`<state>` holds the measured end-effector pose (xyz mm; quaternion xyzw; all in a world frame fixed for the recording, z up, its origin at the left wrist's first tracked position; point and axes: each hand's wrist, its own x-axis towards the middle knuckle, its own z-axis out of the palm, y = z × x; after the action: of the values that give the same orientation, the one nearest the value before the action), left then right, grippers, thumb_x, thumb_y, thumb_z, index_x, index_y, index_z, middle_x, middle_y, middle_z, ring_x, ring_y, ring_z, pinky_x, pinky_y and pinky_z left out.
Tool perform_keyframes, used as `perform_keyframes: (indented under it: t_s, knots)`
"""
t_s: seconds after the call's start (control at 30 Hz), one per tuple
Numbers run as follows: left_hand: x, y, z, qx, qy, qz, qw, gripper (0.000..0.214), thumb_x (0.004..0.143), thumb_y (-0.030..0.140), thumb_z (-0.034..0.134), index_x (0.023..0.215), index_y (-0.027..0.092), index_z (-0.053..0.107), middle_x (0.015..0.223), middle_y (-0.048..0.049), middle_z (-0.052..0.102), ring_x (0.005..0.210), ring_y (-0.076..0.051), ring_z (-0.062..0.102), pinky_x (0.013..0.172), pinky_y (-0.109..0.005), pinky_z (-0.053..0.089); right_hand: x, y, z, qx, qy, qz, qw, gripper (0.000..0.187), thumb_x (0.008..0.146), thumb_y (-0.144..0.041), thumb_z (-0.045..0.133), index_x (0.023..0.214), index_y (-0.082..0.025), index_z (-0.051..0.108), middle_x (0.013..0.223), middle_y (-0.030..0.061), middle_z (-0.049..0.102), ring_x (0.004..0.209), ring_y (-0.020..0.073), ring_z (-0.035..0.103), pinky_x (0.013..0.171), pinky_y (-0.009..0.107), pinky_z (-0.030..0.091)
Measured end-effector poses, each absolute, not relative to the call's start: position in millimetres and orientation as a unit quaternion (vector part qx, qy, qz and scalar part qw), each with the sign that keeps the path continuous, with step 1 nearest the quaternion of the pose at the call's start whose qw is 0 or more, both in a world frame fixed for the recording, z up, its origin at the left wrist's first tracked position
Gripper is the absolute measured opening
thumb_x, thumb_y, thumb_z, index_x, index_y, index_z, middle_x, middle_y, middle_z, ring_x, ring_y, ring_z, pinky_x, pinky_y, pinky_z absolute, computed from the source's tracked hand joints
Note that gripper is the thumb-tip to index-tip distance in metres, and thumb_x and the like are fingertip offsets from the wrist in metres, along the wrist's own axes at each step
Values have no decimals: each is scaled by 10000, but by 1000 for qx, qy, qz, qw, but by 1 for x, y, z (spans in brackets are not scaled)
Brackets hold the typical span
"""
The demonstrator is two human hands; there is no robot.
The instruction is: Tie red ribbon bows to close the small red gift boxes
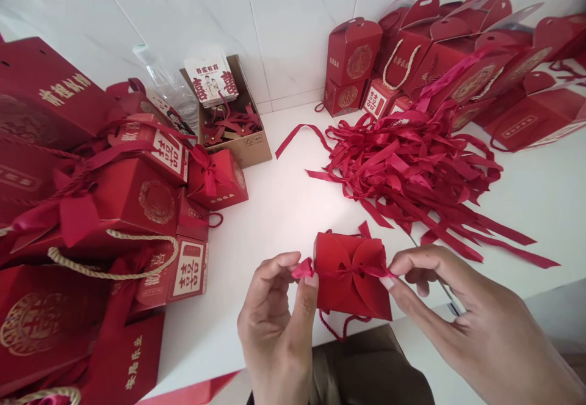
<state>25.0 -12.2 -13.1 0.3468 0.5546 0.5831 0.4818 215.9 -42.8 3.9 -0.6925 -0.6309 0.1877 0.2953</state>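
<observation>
A small red gift box (350,273) with curved closing flaps sits at the near edge of the white table (284,209). A red ribbon (303,268) runs through its top. My left hand (277,325) pinches the ribbon's left end beside the box. My right hand (439,298) pinches the ribbon's right end at the box's right corner. A thin red cord loop hangs below the box.
A heap of loose red ribbons (412,167) lies behind the box. Tied red boxes and bags (137,197) pile up at the left. A cardboard carton (238,124) stands by the wall. More open red boxes (458,57) fill the far right.
</observation>
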Motion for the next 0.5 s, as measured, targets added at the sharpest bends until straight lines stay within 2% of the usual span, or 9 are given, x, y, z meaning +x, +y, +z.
perform_keyframes:
  t_s: [0.1,0.17,0.27,0.33,0.5]
  knots:
    - [24,-8,-10,369,536,577,492,77,861,271,829,933,278,803,897,-12,738,823,-145,701,738,-214,603,210,-45,8,-715,-589,209,313,162,998,-479,594,1047,-329,627,914,15,667,733,178,653,456,212,502]
    - [23,-6,-9,403,522,584,473,52,870,230,811,868,280,802,890,0,717,834,-130,679,741,-189,583,208,-44,10,-699,-600,206,329,142,1007,-458,591,1037,-331,647,949,18,674,787,186,656,556,234,543]
    - [21,-7,-9,424,514,592,453,92,870,201,803,863,293,799,965,1,740,957,-143,686,831,-198,583,209,-41,12,-655,-647,194,341,99,1013,-387,596,998,-315,663,955,22,689,825,196,669,702,276,574]
    - [21,-9,-9,412,509,598,461,78,881,218,802,885,296,793,1017,-4,780,1016,-158,712,887,-229,597,210,-38,13,-632,-669,192,340,70,1009,-359,607,1018,-307,652,955,24,699,825,196,681,691,274,575]
    - [24,-15,-6,376,522,606,468,54,891,238,806,901,267,762,957,-10,820,954,-153,756,877,-226,615,209,-32,13,-600,-695,196,344,39,1018,-317,609,1056,-310,606,960,5,692,835,174,687,702,256,576]
